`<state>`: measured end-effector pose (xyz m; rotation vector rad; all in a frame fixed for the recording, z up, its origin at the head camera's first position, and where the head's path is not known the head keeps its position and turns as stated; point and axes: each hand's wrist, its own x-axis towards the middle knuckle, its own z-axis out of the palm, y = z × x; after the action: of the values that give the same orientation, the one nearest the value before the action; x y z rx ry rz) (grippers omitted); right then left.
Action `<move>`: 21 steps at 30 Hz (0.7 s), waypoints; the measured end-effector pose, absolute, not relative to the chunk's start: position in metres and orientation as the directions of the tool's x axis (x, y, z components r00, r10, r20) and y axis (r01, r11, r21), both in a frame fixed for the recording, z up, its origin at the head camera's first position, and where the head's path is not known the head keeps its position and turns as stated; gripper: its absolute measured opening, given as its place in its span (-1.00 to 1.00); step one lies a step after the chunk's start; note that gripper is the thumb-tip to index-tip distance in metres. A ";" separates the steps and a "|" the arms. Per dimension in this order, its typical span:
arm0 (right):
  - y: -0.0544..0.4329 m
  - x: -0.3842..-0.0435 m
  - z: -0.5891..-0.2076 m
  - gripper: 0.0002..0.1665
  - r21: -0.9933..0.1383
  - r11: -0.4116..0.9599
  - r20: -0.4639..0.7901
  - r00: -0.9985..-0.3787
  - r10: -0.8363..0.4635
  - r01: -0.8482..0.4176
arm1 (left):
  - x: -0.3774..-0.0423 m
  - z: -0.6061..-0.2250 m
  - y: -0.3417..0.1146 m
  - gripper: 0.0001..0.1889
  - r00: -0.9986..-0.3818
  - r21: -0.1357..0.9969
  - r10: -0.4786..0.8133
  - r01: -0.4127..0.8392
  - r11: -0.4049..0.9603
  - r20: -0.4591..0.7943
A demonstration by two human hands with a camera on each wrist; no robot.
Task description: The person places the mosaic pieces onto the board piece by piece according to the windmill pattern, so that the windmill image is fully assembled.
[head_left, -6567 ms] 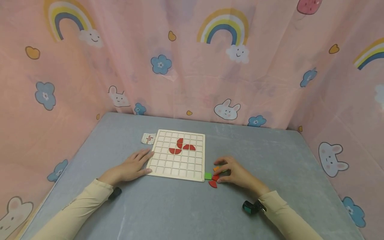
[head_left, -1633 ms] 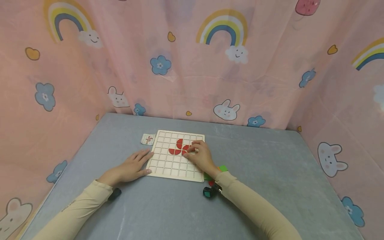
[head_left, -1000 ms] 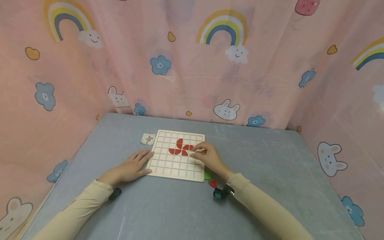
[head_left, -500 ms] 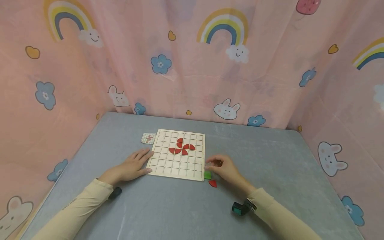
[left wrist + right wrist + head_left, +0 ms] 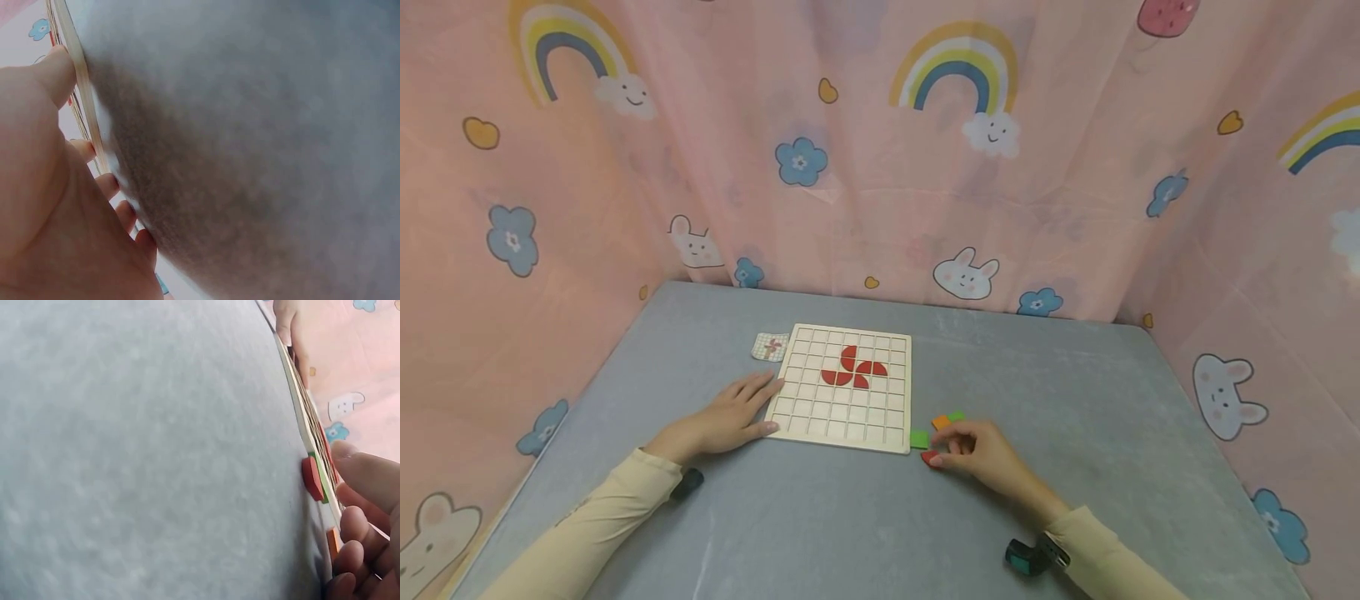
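Head view: a white gridded board (image 5: 842,417) lies flat on the grey table (image 5: 820,525), red pieces (image 5: 848,358) forming a pinwheel on its squares, slightly toward one o'clock from its centre. The left hand (image 5: 722,422) rests at the board's edge between eight and nine o'clock, fingers straight. At four o'clock, just off the board, the right hand (image 5: 988,462) has its thumb at a loose red piece (image 5: 928,458), thumb and forefinger apart; whether they touch it I cannot tell. A green piece (image 5: 919,439) sits at eleven o'clock from that piece, an orange piece (image 5: 941,422) at one o'clock
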<state>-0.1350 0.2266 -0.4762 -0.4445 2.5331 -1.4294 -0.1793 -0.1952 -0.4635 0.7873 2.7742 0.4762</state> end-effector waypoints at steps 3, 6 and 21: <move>0.228 -0.135 -0.476 -0.70 -0.825 0.528 -0.024 -0.921 -0.389 -0.202 | -0.180 -0.463 -0.195 -0.24 -0.835 0.358 0.536 0.465 0.809 -0.126; 0.229 -0.136 -0.476 -0.70 -0.782 0.575 -0.034 -0.906 -0.423 -0.239 | -0.180 -0.464 -0.196 -0.23 -0.836 0.355 0.533 0.463 0.812 -0.128; 0.229 -0.134 -0.472 -0.73 -0.762 0.592 -0.061 -0.882 -0.467 -0.261 | -0.183 -0.472 -0.197 -0.20 -0.841 0.387 0.530 0.455 0.802 -0.108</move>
<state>-0.1345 0.2290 -0.4717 -0.5998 2.5678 -1.1677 -0.1830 -0.1972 -0.4719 0.7688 2.7785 0.5178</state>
